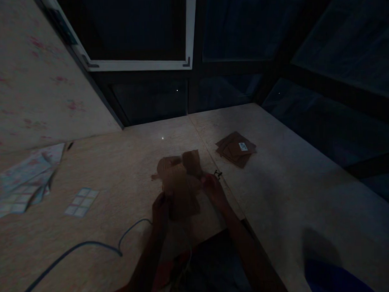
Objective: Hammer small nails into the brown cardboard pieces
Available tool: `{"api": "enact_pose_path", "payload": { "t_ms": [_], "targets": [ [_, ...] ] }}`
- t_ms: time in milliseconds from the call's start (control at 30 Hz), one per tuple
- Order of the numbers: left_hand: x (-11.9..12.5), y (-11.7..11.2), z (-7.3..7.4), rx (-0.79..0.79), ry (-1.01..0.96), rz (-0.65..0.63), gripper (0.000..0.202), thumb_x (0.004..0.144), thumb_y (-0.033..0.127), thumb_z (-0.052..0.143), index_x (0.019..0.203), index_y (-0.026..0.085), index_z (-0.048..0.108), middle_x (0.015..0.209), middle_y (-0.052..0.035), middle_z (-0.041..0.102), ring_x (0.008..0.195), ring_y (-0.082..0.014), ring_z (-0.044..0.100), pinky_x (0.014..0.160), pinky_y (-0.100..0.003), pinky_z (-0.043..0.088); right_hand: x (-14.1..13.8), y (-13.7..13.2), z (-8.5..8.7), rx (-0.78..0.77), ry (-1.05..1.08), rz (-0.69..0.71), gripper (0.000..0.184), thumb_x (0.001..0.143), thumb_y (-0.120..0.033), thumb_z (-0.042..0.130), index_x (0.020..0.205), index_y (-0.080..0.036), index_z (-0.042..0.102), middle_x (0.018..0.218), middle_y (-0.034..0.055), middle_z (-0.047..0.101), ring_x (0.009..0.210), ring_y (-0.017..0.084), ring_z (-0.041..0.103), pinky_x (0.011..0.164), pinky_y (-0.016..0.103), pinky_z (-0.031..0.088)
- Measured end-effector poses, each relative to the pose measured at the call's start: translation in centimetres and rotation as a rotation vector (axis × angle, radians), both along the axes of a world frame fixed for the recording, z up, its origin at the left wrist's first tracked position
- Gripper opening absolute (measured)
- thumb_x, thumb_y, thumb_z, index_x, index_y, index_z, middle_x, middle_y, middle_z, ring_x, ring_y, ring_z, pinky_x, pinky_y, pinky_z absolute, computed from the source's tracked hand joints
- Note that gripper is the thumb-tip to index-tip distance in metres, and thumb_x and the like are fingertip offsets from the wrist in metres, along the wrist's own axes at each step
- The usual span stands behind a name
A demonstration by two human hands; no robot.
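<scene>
The scene is dim. In the head view my left hand (pixel 161 209) is closed on the left edge of a brown cardboard piece (pixel 178 185), its fingertips pinching the edge. To its right, my right hand (pixel 214 191) has curled fingers at the lower end of a smaller cardboard flap (pixel 191 162) and seems to pinch it; the fingertips are hard to make out. A rounded, torn-looking bit of cardboard (pixel 165 165) lies behind the larger piece, partly covered by it. Small dark clips or scraps (pixel 217 174) lie just beyond my right hand.
A stack of brown cardboard squares (pixel 236 149) with a white label sits back right. Patterned sheets (pixel 29 177) and a card with a grid (pixel 82 202) lie left. A blue cable (pixel 86 242) crosses the front left. A blue object (pixel 336 277) stands front right. Dark windows (pixel 148 100) border the back.
</scene>
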State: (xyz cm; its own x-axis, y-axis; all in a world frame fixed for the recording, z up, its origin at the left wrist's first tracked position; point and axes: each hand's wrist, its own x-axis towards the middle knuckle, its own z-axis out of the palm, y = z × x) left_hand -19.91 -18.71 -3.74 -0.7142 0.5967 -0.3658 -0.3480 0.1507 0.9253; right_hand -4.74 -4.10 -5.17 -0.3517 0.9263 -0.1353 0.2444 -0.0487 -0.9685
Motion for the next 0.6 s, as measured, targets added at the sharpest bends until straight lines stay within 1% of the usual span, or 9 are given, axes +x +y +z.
{"api": "enact_pose_path", "payload": {
  "t_ms": [67, 133, 200, 300, 433, 533, 600],
  "targets": [
    [-1.1, -0.1, 0.0, -0.019, 0.012, 0.061, 0.05, 0.064, 0.054, 0.08, 0.095, 0.015, 0.072, 0.088, -0.0068, 0.075, 0.082, -0.0236, 0.068, 0.07, -0.031, 0.054, -2.5, 2.1, -0.1, 0.126, -0.192, 0.089, 0.033, 0.096, -0.034, 0.065, 0.124, -0.017, 0.063, 0.126, 0.0093, 0.064, 0.108, 0.025, 0.065, 0.091, 0.047, 0.055],
    [-1.7, -0.1, 0.2, -0.023, 0.022, 0.122, 0.047, 0.063, 0.051, 0.08, 0.093, 0.016, 0.071, 0.086, -0.0055, 0.074, 0.078, -0.0213, 0.067, 0.066, -0.029, 0.053, -4.5, 3.4, -0.1, 0.238, -0.368, 0.181, 0.033, 0.097, -0.034, 0.064, 0.127, -0.019, 0.062, 0.132, 0.01, 0.061, 0.112, 0.026, 0.063, 0.094, 0.049, 0.054],
    [-2.0, -0.3, 0.6, -0.038, 0.034, 0.19, 0.044, 0.064, 0.051, 0.079, 0.09, 0.017, 0.07, 0.082, -0.0035, 0.072, 0.072, -0.0187, 0.064, 0.062, -0.027, 0.051, -5.9, 3.9, 0.0, 0.33, -0.525, 0.25, 0.035, 0.096, -0.034, 0.065, 0.128, -0.019, 0.061, 0.135, 0.0104, 0.059, 0.116, 0.027, 0.061, 0.096, 0.05, 0.052],
    [-2.0, -0.8, 1.0, -0.078, 0.024, 0.267, 0.04, 0.065, 0.052, 0.077, 0.084, 0.018, 0.067, 0.072, 0.0005, 0.066, 0.063, -0.0156, 0.06, 0.055, -0.026, 0.047, -6.7, 3.5, 0.2, 0.416, -0.692, 0.316, 0.037, 0.095, -0.034, 0.066, 0.129, -0.019, 0.061, 0.137, 0.011, 0.058, 0.119, 0.029, 0.06, 0.098, 0.052, 0.051],
    [-2.2, -1.3, 1.1, -0.067, -0.046, 0.299, 0.04, 0.061, 0.049, 0.079, 0.08, 0.018, 0.064, 0.067, 0.0023, 0.065, 0.059, -0.0148, 0.06, 0.053, -0.026, 0.047, -6.7, 2.7, 0.2, 0.439, -0.772, 0.36, 0.036, 0.096, -0.034, 0.065, 0.128, -0.019, 0.061, 0.135, 0.0106, 0.059, 0.116, 0.027, 0.061, 0.096, 0.05, 0.052],
    [-2.2, -1.2, 1.4, -0.037, -0.113, 0.341, 0.038, 0.057, 0.045, 0.08, 0.077, 0.018, 0.062, 0.065, 0.0028, 0.064, 0.057, -0.0145, 0.06, 0.052, -0.026, 0.048, -6.4, 2.6, 0.5, 0.411, -0.732, 0.37, 0.035, 0.096, -0.034, 0.065, 0.127, -0.019, 0.061, 0.132, 0.0103, 0.061, 0.113, 0.026, 0.063, 0.094, 0.049, 0.054],
    [-2.2, -1.0, 1.8, -0.013, -0.172, 0.36, 0.035, 0.057, 0.041, 0.079, 0.079, 0.018, 0.063, 0.067, 0.0021, 0.067, 0.058, -0.0158, 0.063, 0.054, -0.027, 0.051, -5.8, 2.8, 0.9, 0.37, -0.668, 0.342, 0.033, 0.097, -0.034, 0.064, 0.126, -0.019, 0.062, 0.13, 0.0098, 0.062, 0.109, 0.025, 0.064, 0.092, 0.047, 0.055]
  ]
}}
